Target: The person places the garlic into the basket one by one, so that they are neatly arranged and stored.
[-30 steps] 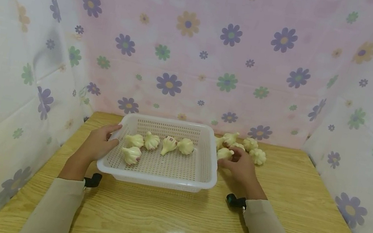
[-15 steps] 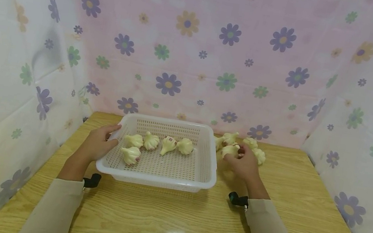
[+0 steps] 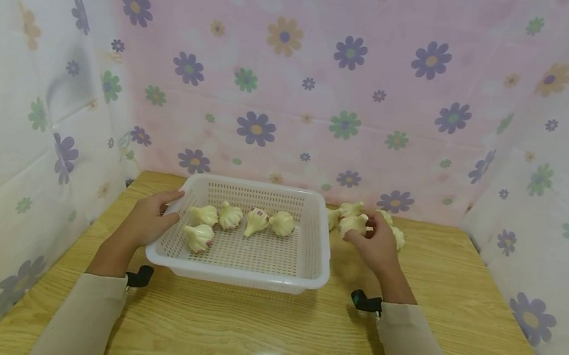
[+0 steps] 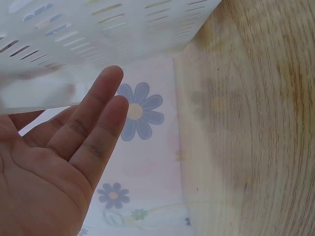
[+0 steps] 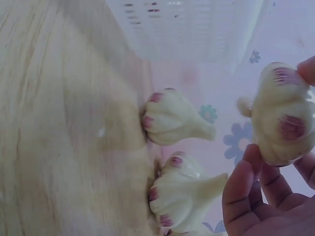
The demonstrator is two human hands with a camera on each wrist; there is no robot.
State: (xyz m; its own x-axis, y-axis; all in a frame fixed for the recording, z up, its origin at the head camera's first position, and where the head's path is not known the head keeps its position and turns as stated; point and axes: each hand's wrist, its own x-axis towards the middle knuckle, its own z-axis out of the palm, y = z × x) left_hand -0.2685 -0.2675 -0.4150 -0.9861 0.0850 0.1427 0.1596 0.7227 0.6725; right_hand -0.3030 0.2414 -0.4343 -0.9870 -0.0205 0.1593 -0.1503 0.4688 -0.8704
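Observation:
In the head view, a white plastic basket [image 3: 236,271] with slotted walls stands on the wooden table, and several garlic bulbs [image 3: 257,223] lie inside it toward the left and middle. My left hand [image 3: 146,221] holds the basket's left rim; in the left wrist view two of its fingers [image 4: 101,115] extend under the rim. Just right of the basket, my right hand [image 3: 378,248] pinches a garlic bulb [image 5: 285,118] between thumb and fingers, raised off the table. Behind it sit loose garlic bulbs [image 5: 172,118] with purple patches, partly hidden by the hand.
The wooden table [image 3: 215,334] runs back to a flower-printed cloth [image 3: 300,80], which also hangs at both sides. A black wrist-mounted device [image 3: 366,302] shows beside the right cuff, with another such device [image 3: 139,276] at the left.
My right hand has lifted the garlic bulb from beside the basket and shifted slightly right and away with it. The left hand and the basket have stayed put.

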